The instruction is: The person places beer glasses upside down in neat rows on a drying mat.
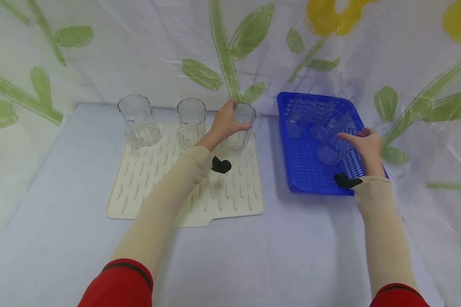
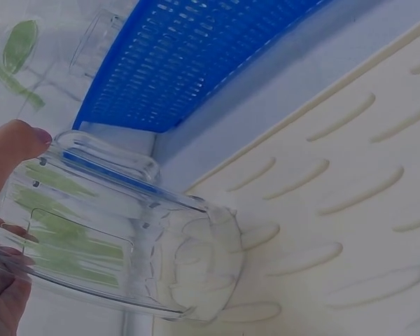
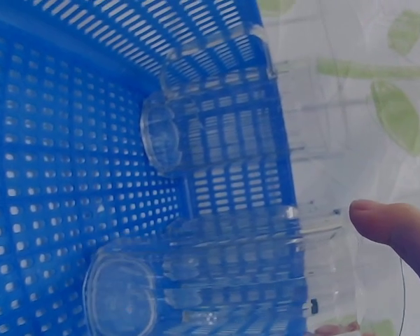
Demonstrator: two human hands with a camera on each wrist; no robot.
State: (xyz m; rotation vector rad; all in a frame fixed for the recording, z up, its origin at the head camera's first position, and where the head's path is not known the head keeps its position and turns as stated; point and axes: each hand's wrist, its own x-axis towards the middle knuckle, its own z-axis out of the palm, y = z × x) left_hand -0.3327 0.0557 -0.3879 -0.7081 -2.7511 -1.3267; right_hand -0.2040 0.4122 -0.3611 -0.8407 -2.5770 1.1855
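My left hand [image 1: 227,121] grips a clear glass mug [image 1: 240,138] near its rim, at the back right of the cream ribbed mat [image 1: 230,192]. In the left wrist view the thumb [image 2: 28,140] lies at the rim, with other fingers on the opposite side. This mug stands upright, its handle [image 2: 108,154] facing the basket. Over the blue basket [image 1: 303,187] is my right hand [image 1: 369,147], thumb stretched out beside the mouth of a glass mug [image 3: 196,287] lying tilted inside. A gap shows between thumb and glass; the other fingers are mostly hidden.
Two more glass mugs, one in the middle [image 1: 192,123] and one at the left [image 1: 140,121], stand upright along the mat's back edge. Other mugs [image 1: 301,115] lean in the basket's back part. A patterned curtain [image 1: 138,51] hangs close behind the table [image 1: 230,264].
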